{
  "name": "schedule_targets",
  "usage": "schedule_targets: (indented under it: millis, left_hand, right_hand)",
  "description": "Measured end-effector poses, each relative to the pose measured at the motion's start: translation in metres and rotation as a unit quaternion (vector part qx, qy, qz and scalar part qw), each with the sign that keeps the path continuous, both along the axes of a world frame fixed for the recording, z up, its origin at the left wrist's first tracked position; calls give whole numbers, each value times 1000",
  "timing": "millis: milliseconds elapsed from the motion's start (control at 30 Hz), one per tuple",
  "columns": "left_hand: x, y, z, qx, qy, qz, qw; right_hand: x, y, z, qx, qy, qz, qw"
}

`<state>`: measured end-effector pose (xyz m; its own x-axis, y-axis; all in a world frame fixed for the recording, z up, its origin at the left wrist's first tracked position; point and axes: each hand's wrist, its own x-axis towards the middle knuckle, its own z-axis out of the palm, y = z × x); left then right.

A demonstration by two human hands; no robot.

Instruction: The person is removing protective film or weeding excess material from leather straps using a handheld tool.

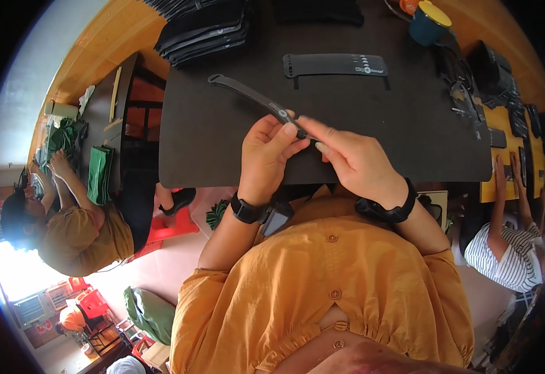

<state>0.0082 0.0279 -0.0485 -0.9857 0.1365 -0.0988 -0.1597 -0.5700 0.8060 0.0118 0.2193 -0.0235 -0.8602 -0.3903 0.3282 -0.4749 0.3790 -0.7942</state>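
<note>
A dark grey strap [247, 92] with a slotted loop at its far end slants up and left over the table, in front of me. My left hand [265, 153] pinches its near part between thumb and fingers. My right hand [361, 163] meets it at the near end, index finger stretched along it and thumb below. The fingertips partly hide that end, so its shape there is unclear. Beyond my hands, a wider dark grey band [328, 65] with white print and holes lies flat on the table.
The dark table [222, 149] carries a stack of black flat pieces [204, 37] at the far left and a teal cup [428, 26] with yellow lid at the far right. A person [85, 237] handles green fabric at left; another person [503, 252] works at right.
</note>
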Motion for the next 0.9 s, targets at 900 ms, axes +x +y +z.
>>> schedule_targets:
  millis: [900]
  left_hand:
    - [-6,1,26,-501,468,78,724]
  right_hand:
    - [12,11,18,-82,-11,56,995]
